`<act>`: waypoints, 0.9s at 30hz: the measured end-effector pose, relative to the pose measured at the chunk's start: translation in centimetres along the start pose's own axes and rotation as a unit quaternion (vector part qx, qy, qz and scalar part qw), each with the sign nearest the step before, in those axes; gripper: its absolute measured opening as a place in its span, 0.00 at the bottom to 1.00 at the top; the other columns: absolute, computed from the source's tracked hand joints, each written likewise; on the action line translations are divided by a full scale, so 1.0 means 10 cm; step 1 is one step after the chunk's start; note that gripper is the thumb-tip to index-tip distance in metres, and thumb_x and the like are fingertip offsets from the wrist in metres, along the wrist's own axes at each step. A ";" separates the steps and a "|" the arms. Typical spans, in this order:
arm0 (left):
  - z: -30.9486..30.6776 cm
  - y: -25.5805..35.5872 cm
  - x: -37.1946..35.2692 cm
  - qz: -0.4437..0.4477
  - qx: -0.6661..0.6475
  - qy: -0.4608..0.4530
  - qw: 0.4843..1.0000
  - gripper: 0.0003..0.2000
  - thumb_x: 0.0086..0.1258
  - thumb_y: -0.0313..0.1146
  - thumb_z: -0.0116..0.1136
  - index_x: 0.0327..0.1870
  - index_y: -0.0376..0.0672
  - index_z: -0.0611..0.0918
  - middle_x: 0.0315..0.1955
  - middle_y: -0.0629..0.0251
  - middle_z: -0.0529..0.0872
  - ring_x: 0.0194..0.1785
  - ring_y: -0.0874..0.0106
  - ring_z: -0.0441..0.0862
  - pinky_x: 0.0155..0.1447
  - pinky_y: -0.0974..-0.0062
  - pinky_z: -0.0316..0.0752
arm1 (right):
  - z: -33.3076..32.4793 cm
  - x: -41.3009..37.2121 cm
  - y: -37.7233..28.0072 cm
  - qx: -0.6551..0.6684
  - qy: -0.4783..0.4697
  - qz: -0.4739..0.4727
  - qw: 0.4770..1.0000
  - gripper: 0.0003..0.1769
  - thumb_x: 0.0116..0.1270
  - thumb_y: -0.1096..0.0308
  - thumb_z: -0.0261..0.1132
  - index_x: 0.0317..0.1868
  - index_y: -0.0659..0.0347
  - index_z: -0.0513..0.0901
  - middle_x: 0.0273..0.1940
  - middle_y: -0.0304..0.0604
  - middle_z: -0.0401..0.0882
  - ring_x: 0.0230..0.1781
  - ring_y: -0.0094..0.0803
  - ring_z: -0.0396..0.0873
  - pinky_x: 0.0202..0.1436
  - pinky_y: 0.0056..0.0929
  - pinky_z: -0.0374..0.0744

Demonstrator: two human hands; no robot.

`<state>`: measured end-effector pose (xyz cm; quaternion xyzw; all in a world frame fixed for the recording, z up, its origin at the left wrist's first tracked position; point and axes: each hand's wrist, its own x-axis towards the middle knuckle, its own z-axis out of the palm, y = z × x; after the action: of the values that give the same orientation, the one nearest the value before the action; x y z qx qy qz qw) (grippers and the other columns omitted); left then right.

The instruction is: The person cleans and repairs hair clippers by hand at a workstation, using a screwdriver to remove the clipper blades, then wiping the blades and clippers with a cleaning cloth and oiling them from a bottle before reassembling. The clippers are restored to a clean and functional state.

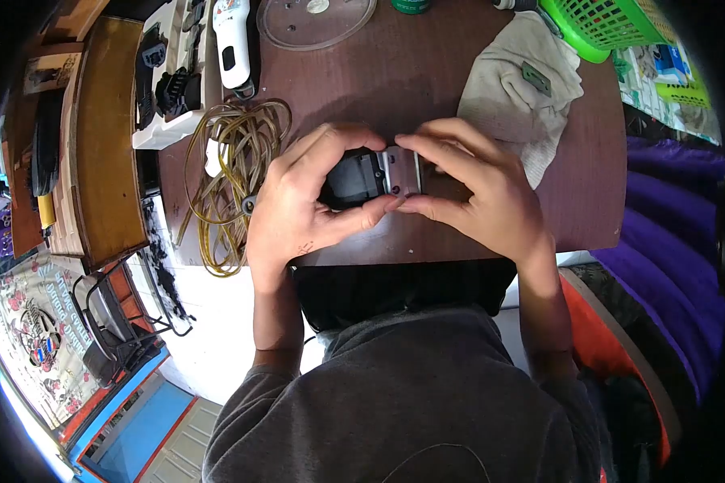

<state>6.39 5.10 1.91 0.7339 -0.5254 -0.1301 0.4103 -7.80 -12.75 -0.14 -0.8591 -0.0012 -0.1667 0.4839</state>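
Over the brown table a black device (353, 179) with a metal head piece (402, 171) is held between both hands. My left hand (306, 189) curls round the black body, thumb below and fingers above. My right hand (479, 181) pinches the metal end between thumb and fingertips. Left of my left hand lies a coiled yellowish cable (229, 177). Beyond my right hand, a beige cloth (511, 80) carries a small dark green metal plate (536, 79).
A white clipper (232, 48) lies at the back left, beside a white tray (169, 133) of black parts. A clear round lid (354, 30), a green container (411, 5) and a green basket (604, 24) stand at the back. A chair (113, 322) is at the lower left.
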 end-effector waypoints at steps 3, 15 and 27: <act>0.00 0.00 0.01 0.020 -0.001 0.003 1.000 0.25 0.49 0.33 0.79 0.48 0.37 0.82 0.41 0.57 0.86 0.44 0.59 0.87 0.49 0.67 0.81 | -0.09 -0.03 0.00 0.028 -0.037 0.041 0.998 0.19 0.60 0.68 0.75 0.51 0.61 0.82 0.44 0.43 0.81 0.40 0.36 0.84 0.44 0.33 0.83; 0.06 0.01 0.01 0.020 0.079 -0.003 0.997 0.26 0.47 0.39 0.80 0.47 0.39 0.83 0.43 0.59 0.87 0.45 0.57 0.87 0.51 0.65 0.81 | -0.17 -0.06 0.04 0.322 0.002 0.170 0.932 0.28 0.80 0.72 0.53 0.77 0.64 0.61 0.62 0.50 0.79 0.39 0.22 0.83 0.36 0.18 0.79; 0.05 0.02 0.03 0.025 0.078 0.001 0.997 0.26 0.48 0.39 0.80 0.47 0.39 0.83 0.42 0.59 0.87 0.44 0.57 0.87 0.50 0.65 0.81 | 0.02 -0.06 -0.17 -0.026 -0.018 0.043 0.999 0.40 0.67 0.85 0.54 0.80 0.66 0.54 0.70 0.63 0.69 0.53 0.45 0.85 0.54 0.36 0.82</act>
<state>6.06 4.59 1.82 0.7506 -0.5519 -0.0776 0.3550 -8.61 -11.61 0.98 -0.8737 0.0318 -0.1304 0.4676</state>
